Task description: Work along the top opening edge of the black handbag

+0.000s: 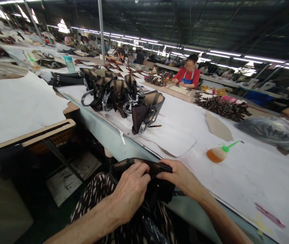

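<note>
A black handbag [163, 191] with a tan lining rests on my lap, its mouth tilted up toward me at the table's edge. My left hand [134, 189] is closed over the near rim, with the fingertips hidden inside the opening. At the right end of the rim, my right hand [178, 174] pinches the edge between thumb and fingers. On the table ahead stands another black handbag [148, 110] with a dark pen-like tool [155, 126] lying beside it. Behind it, several similar bags [119, 93] are grouped, their handles wrapped in clear plastic.
A squeeze bottle [217, 154] of amber liquid with a green spout lies on the white-covered table [256, 169]. Nearer is a pink cutter-like tool [270, 214]. A wooden-edged slotted stand [32, 137] is at left. Across the table sits a person in red [188, 76].
</note>
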`<state>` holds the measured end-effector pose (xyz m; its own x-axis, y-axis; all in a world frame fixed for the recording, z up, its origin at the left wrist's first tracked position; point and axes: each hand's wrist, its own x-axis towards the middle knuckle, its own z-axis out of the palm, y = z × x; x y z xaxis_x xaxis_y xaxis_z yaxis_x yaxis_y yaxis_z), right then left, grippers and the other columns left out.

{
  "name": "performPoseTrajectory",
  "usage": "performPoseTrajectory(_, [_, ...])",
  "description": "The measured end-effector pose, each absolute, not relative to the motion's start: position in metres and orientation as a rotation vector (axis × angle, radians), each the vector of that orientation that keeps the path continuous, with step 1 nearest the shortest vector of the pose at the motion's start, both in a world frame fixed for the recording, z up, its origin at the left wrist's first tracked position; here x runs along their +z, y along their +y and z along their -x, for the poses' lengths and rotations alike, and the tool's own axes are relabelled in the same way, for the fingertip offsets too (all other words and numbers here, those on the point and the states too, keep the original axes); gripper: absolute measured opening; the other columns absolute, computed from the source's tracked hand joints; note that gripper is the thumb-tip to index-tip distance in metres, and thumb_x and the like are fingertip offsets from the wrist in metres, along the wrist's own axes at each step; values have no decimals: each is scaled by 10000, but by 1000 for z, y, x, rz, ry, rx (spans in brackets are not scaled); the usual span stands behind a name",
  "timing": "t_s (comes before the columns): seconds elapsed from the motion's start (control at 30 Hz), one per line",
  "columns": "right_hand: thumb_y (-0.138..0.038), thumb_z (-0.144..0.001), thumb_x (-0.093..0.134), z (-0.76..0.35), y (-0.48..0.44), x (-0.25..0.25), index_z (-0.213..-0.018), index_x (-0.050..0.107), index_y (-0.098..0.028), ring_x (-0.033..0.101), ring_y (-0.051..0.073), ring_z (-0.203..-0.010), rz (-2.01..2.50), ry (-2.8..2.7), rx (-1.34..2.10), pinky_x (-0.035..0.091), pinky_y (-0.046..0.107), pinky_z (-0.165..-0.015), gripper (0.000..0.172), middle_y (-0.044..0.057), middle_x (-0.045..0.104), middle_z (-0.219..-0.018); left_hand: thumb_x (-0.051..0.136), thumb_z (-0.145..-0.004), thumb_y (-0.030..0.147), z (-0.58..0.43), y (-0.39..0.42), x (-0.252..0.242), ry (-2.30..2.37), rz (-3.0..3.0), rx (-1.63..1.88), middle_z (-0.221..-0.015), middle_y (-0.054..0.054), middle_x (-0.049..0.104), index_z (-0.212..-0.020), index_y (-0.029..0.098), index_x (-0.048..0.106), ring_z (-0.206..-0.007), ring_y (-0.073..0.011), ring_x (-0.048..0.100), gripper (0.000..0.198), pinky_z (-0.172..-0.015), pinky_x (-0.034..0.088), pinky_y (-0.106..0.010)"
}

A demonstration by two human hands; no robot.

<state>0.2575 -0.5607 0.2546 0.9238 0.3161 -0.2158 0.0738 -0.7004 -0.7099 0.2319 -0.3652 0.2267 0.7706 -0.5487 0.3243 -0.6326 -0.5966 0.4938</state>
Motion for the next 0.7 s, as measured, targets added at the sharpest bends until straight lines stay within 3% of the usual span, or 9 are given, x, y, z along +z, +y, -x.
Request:
performPoseTrajectory(0.1, [-311,-739,601,-260,-561,253,-823,606,-201,530,144,-675,2335,-274,424,361,230,-573,138,-49,598,-708,394,-821,60,-235,-368,231,-809,-2279,4,-872,-25,548,-834,173,561,-789,-148,517,202,-697,454,-263])
performPoseTrajectory(0.23, [-276,-706,637,-260,-560,253,-860,595,-200,547,155,-715,2326,-280,417,384,240,-616,176,-40,622,-769,407,-760,7,-242,-371,237,-818,-2193,-66,-902,-4,543,-982,222,545,-842,-141,515,338,-750,427,-241])
performPoseTrajectory(0.43, [-225,-667,695,-256,-565,260,-1056,541,-243,552,169,-865,2179,-357,448,404,250,-739,419,-45,625,-949,380,-731,-35,-245,-365,234,-828,-2081,-99,-933,-7,540,-1030,238,550,-855,-134,510,439,-764,404,-228])
performPoseTrajectory(0.7, [-238,-706,672,-251,-568,266,-1058,543,-238,540,194,-943,2075,-371,510,401,281,-827,375,-38,614,-917,367,-719,-59,-245,-355,232,-834,-1977,-93,-911,4,511,-1023,245,559,-814,-109,493,472,-723,384,-207])
